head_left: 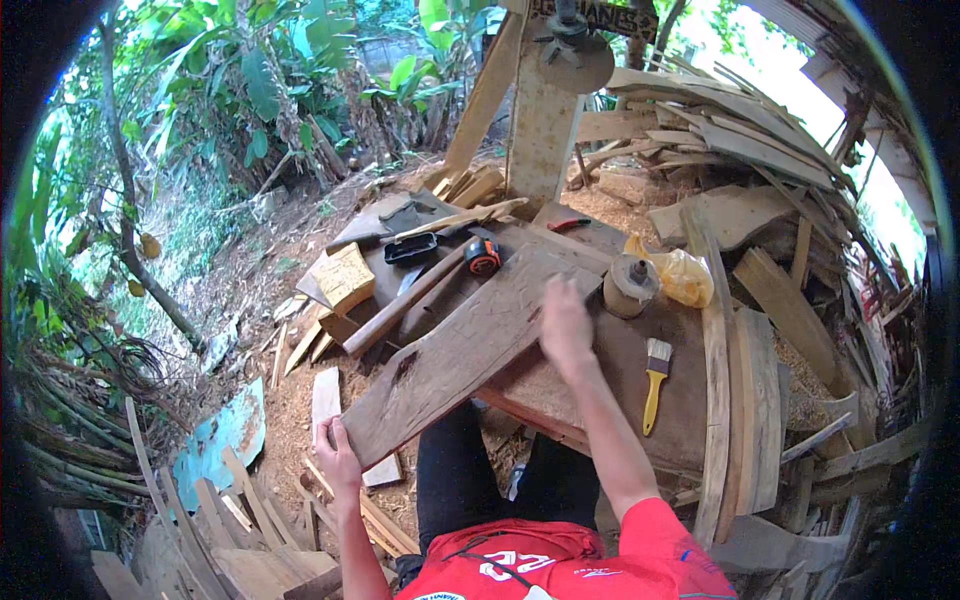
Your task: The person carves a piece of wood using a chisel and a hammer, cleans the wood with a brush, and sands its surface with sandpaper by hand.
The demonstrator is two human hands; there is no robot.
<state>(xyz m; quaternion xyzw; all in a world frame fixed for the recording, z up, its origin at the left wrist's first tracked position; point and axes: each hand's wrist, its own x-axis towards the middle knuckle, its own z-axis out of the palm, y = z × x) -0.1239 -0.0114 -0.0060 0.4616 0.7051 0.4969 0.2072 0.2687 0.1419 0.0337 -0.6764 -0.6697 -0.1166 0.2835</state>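
Wooden plank (470,360) diagonal, lower-left to upper-right

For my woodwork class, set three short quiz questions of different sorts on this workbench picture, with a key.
1. True or false: the left hand grips the near end of the long wooden plank.
2. Which hand is blurred above the plank? A) the right hand B) the left hand C) neither
3. Fill in: the paintbrush lying on the workbench has a ____ handle.

Key: 1 true. 2 A. 3 yellow.
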